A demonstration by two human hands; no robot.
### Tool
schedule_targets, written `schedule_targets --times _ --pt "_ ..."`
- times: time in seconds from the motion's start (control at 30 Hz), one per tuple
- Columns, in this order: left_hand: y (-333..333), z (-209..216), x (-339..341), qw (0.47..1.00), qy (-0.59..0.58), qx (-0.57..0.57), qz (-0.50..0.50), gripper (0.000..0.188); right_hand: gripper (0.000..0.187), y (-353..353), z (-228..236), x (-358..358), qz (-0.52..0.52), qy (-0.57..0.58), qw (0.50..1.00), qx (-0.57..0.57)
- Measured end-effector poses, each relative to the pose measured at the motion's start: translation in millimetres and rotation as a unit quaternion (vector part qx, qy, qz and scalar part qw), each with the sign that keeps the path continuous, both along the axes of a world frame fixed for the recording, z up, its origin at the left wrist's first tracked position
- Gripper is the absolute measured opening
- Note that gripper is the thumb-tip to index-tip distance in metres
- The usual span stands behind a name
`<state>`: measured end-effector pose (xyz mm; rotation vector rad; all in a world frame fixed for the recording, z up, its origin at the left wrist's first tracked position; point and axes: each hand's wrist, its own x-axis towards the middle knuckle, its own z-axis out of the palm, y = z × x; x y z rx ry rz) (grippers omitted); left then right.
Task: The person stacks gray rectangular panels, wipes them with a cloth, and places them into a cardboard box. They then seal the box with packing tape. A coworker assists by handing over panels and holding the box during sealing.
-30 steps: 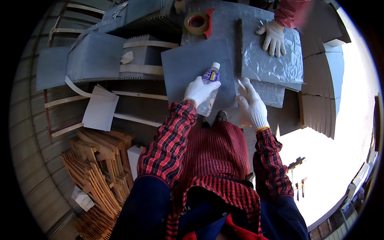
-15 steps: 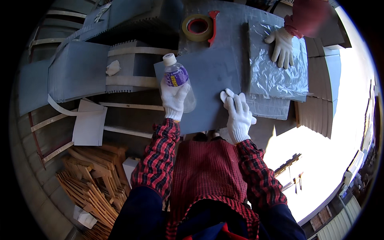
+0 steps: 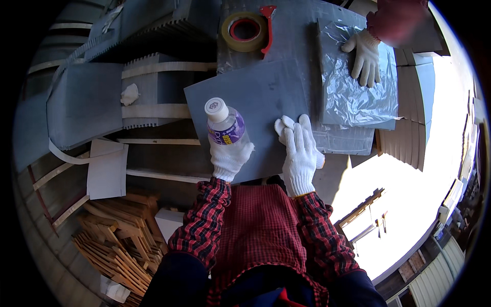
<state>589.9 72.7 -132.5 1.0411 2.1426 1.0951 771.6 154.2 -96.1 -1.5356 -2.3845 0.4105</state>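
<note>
In a white knit glove, my left hand [image 3: 229, 156] is wrapped round a clear plastic bottle [image 3: 225, 123] with a white cap and a purple label. The bottle is over the left part of a grey flat sheet [image 3: 266, 89], its cap tilted up toward me. My right hand [image 3: 299, 151], gloved too, lies on the sheet's right edge with the fingers stretched out. Beyond the sheet is a roll of tan tape [image 3: 228, 37] with a red core. Right beside the roll lies a red tool [image 3: 266, 30] with a long handle.
At the upper right, another person's gloved hand [image 3: 366, 56] rests on a plastic-wrapped stack [image 3: 340, 97]. Strapped bundles of grey sheets [image 3: 97, 94] stand at left. Wooden pieces [image 3: 120, 240] are piled at the lower left. Bright sunlit ground [image 3: 388, 189] lies to the right.
My left hand has drawn the bottle nearer to me, tipping its cap toward my view. My right hand remains at the sheet's right edge. The other person's hand has barely moved.
</note>
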Motion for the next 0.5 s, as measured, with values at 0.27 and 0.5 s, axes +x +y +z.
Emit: schedule_targets --times 0.27,0.5 --pt "-12.0 -13.4 -9.0 0.945 0.260 0.017 -0.196 0.050 0.023 124.8 -10.9 -65.6 0.003 0.025 0.988 0.151" --pt "-17.3 -19.3 -11.7 0.998 -0.041 0.014 -0.039 0.052 0.044 36.2 22.3 -25.3 0.032 0.033 0.998 0.045"
